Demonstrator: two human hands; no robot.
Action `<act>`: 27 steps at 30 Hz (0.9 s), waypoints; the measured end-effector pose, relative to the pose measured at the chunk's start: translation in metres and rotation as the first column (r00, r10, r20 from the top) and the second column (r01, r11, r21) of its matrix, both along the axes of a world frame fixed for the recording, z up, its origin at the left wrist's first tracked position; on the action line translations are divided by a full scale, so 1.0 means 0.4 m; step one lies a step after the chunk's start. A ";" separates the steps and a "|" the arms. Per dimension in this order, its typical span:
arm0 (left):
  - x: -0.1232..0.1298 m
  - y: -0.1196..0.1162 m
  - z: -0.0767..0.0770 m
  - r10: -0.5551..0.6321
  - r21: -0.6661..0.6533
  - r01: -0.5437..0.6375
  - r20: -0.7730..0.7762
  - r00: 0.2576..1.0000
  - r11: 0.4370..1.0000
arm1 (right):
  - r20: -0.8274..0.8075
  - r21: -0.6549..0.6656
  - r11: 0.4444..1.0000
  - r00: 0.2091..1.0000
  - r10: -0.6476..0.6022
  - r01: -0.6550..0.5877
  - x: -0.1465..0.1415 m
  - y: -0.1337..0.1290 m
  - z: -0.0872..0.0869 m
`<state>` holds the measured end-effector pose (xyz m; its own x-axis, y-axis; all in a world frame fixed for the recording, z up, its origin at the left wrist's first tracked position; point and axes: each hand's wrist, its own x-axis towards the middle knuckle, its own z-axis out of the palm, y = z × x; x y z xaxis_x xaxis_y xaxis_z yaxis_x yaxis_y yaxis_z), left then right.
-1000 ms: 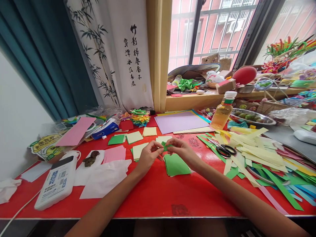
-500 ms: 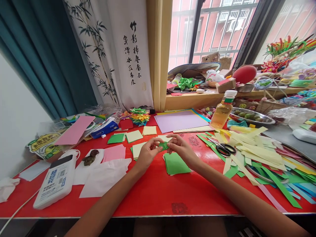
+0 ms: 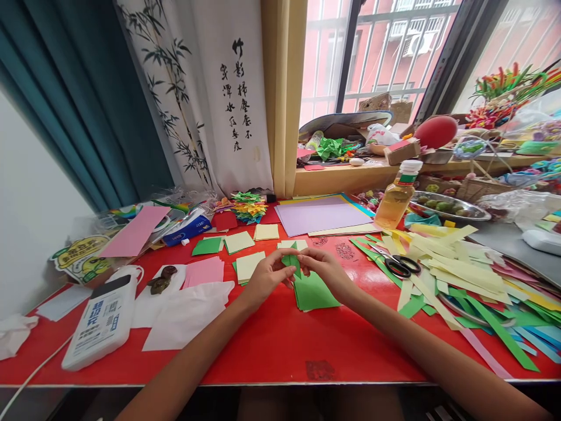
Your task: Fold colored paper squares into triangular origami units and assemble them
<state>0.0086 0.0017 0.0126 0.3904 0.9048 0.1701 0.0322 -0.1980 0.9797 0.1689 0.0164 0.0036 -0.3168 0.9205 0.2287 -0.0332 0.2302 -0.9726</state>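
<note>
Both hands meet over the middle of the red table (image 3: 263, 356), holding a small folded piece of green paper (image 3: 295, 264) between them. My left hand (image 3: 268, 273) is closed on its left side, thumb in front. From the right, my right hand (image 3: 322, 268) pinches the same paper with bent fingertips. The piece stands upright with pointed ends at top and bottom; the fingers hide part of it. Just below the right hand lies a stack of green paper squares (image 3: 318, 292). Pale yellow squares (image 3: 250, 266) lie beside the left hand.
Black-handled scissors (image 3: 401, 266) and a heap of paper strips (image 3: 464, 269) lie at right. A bottle of amber liquid (image 3: 394, 199) stands behind them. At left are pink squares (image 3: 205, 272), white tissue (image 3: 188, 316) and a white device (image 3: 103, 321). Lilac sheets (image 3: 311, 218) lie at the back.
The green paper has turned from lying roughly crosswise to standing upright, its points now showing above and below the fingers. Both hands have stayed in nearly the same place.
</note>
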 end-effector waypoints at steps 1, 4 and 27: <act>0.000 0.001 0.000 0.006 0.012 -0.006 -0.005 1.000 1.000 | 0.000 0.005 1.000 1.000 -0.003 0.003 0.001 0.000 0.001; -0.003 0.005 0.001 0.039 0.066 -0.036 -0.037 0.999 0.997 | -0.005 0.014 1.000 1.000 -0.013 0.013 0.003 -0.003 0.008; -0.014 0.007 -0.015 0.367 0.710 -0.007 -0.355 0.860 0.704 | -0.186 -0.137 0.968 0.966 0.182 -0.209 0.002 -0.014 0.003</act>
<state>0.0031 0.0047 0.0065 0.4160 0.6768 0.6074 0.5290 -0.7234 0.4437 0.1695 0.0109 0.0047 -0.4625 0.8729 0.1554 -0.2314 0.0503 -0.9716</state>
